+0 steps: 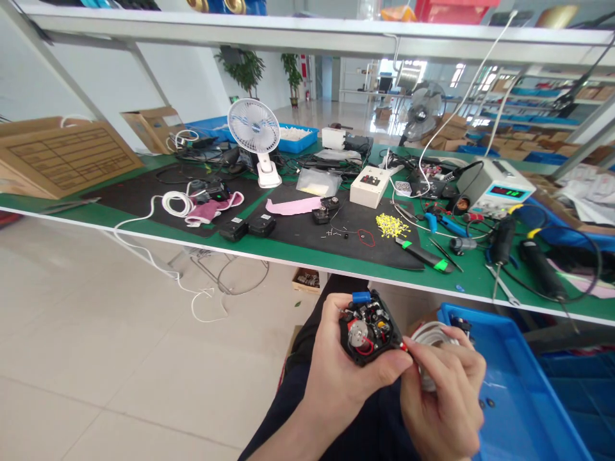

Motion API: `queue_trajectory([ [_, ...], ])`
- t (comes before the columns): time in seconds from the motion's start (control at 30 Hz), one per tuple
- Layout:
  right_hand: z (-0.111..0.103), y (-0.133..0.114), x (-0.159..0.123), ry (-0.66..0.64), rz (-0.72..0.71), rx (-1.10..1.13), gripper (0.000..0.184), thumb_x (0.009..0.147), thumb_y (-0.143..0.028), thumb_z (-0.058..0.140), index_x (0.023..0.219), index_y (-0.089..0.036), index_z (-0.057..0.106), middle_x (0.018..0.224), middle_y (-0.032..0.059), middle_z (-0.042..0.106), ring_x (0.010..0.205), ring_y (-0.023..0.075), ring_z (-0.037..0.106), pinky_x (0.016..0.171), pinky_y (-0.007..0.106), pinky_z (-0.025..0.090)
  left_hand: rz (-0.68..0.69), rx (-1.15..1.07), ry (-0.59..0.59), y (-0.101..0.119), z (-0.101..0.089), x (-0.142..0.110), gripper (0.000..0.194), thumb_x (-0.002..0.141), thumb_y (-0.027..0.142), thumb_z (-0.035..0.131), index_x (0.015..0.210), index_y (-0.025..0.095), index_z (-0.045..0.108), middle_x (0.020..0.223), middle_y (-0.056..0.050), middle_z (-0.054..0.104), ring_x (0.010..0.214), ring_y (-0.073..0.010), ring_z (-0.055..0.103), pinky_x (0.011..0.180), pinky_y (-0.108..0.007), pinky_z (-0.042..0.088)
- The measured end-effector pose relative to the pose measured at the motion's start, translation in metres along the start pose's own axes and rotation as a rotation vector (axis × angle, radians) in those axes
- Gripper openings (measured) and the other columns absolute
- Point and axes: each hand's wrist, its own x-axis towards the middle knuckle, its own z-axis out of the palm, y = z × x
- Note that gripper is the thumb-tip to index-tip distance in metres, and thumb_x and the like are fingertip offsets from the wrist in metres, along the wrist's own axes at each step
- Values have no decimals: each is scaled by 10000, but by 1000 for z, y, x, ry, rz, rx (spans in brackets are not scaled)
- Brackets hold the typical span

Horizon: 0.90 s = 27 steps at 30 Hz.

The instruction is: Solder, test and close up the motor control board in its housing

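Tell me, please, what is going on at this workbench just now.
A person's left hand holds an open black electronic device, its components showing, in front of the green workbench. The right hand, with a coil of white cable in it, has its fingers at the device's corner, by a small red tip. On the workbench, the display of the power supply is lit.

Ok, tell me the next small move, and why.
I'd probably guide the small red piece at the open black device's corner with the right hand: its fingertips are right there, the left hand holds the device, and a white cable coil sits in the right.
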Motion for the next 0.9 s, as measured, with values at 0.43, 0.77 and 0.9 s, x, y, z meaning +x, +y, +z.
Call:
queue_trajectory([
  [0.43, -8, 2, 4, -136, 55, 145, 351, 932, 7, 675, 1199, -219, 694, 886, 8, 679, 794, 185, 565, 1011, 514, 466, 277, 381, 88, -5, -16, 3, 749, 635, 372, 1017, 1210, 256, 550, 1207, -78, 554, 1120, -294, 597, 962, -403, 511],
  [0.77, -21, 16, 11, -308, 150, 351, 333, 956, -19, 691, 1201, -242, 718, 902, 25, 675, 960, 230, 630, 979, 488, 490, 375, 554, 13, 0, -23, 14, 792, 582, 420, 1042, 1189, 280, 553, 1208, -58, 539, 1124, -279, 579, 954, -394, 503],
  [0.9, -19, 15, 10, -306, 147, 370, 282, 953, -33, 699, 1155, -227, 725, 911, 27, 688, 959, 230, 642, 982, 485, 497, 356, 517, 4, -3, -23, 15, 801, 565, 403, 1050, 1189, 289, 562, 1203, -50, 541, 1108, -274, 581, 923, -377, 502],
])
